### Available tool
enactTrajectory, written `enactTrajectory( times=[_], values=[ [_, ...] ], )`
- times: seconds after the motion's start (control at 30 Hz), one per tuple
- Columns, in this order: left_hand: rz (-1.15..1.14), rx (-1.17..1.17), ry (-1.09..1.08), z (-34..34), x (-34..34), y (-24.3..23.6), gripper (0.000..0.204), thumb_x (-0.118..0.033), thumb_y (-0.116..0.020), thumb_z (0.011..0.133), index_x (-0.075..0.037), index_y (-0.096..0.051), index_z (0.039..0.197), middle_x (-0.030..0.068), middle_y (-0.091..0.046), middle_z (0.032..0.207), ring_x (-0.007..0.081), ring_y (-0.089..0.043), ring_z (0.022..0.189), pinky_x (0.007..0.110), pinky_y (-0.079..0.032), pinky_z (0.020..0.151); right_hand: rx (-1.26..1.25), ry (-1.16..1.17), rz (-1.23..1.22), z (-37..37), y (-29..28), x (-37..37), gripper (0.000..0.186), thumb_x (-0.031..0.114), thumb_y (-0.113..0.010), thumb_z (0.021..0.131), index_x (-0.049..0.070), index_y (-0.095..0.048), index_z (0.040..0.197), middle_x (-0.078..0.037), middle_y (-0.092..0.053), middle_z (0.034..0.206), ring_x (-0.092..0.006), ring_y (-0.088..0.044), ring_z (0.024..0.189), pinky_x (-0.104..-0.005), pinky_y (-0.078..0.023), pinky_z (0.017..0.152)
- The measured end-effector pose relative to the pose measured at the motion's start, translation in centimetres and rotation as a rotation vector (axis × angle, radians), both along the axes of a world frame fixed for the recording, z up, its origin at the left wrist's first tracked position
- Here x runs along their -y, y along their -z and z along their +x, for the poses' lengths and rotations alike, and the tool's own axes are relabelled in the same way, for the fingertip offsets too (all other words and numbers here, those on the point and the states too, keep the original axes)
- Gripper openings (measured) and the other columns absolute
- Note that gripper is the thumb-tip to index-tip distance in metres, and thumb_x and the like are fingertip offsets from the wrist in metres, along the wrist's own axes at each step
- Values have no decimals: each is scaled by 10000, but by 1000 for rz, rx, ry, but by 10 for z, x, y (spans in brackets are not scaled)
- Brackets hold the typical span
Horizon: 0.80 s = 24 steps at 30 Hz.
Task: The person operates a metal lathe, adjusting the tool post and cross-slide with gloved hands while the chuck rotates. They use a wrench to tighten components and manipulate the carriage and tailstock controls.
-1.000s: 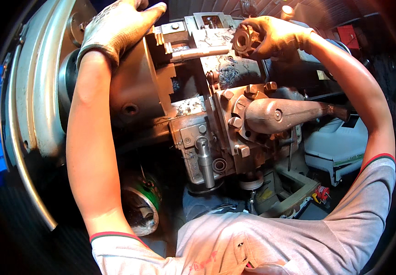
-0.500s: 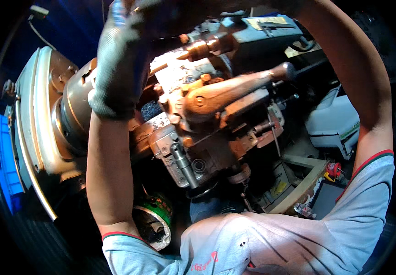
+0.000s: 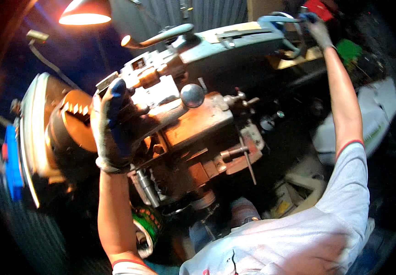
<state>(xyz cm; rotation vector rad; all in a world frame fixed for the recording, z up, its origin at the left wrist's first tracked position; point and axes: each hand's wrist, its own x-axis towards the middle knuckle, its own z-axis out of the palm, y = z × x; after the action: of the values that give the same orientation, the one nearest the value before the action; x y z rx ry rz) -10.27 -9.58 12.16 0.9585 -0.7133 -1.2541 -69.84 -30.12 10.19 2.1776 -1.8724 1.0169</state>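
Note:
A metal lathe spreads out in front of me. My left hand [image 3: 111,126], in a pale glove with dark blue on the palm side, is raised between the chuck [image 3: 76,121] and the tool post [image 3: 159,94]. Its blue tip points up beside a small dark metal block [image 3: 107,81]; blur and shadow hide whether its fingers grip anything. At the far right my gloved right hand [image 3: 318,32] is closed on the handle of the tailstock handwheel [image 3: 294,50]. A lever with a round ball knob [image 3: 192,96] juts from the tool post. Behind it lies the tailstock [image 3: 234,43].
A lit lamp [image 3: 85,13] hangs at the upper left. Blue plastic bins [image 3: 12,160] stand at the left edge. A green container [image 3: 146,224] sits low by my left arm. A white plastic container [image 3: 367,123] is at the right, and a red object [image 3: 321,9] at the back right.
The view has swung, bringing the lamp in. My right arm now reaches to the tailstock handwheel, its hand previously out of view. My left hand sits lower, and the tool-post lever points a different way.

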Motion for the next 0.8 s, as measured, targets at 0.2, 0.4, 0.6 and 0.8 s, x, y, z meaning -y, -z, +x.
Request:
enactTrajectory(
  times=[0.2, 0.4, 0.6, 0.8],
  values=[
    [173, -36, 13, -3, -1, -1, 240, -358, -607, 920, -119, -598, 900, -28, -503, 643, 169, -551, 565, 319, -478, 476, 939, 190, -300, -145, 52, 87, 442, 463, -504, 971, 69, -704, 986, -47, -693, 995, -206, -621, 892, -375, -477, 893],
    [110, 48, -194, -16, 7, 9, 166, -244, -619, 929, -104, -575, 1006, -15, -537, 707, 119, -545, 548, 282, -504, 506, 552, 2, 326, -61, 122, 79, 318, 314, -509, 980, 59, -650, 1108, -52, -670, 1070, -172, -646, 862, -331, -513, 778],
    [171, 65, -178, -3, -6, 17, 230, -243, -619, 922, -103, -544, 1088, 2, -578, 785, 132, -584, 570, 273, -513, 517, -427, 453, 477, -75, 269, -37, 334, 269, -511, 958, 33, -621, 1168, -258, -615, 1165, -303, -599, 1076, -418, -509, 845],
    [181, 76, -202, -6, -2, 14, 293, -261, -635, 909, -122, -553, 1153, 63, -641, 911, 178, -639, 621, 281, -537, 526, 536, -151, 250, -190, 147, 16, 438, 284, -491, 1015, 34, -498, 1376, -108, -552, 1348, -211, -513, 1235, -347, -376, 1059]
  ],
)
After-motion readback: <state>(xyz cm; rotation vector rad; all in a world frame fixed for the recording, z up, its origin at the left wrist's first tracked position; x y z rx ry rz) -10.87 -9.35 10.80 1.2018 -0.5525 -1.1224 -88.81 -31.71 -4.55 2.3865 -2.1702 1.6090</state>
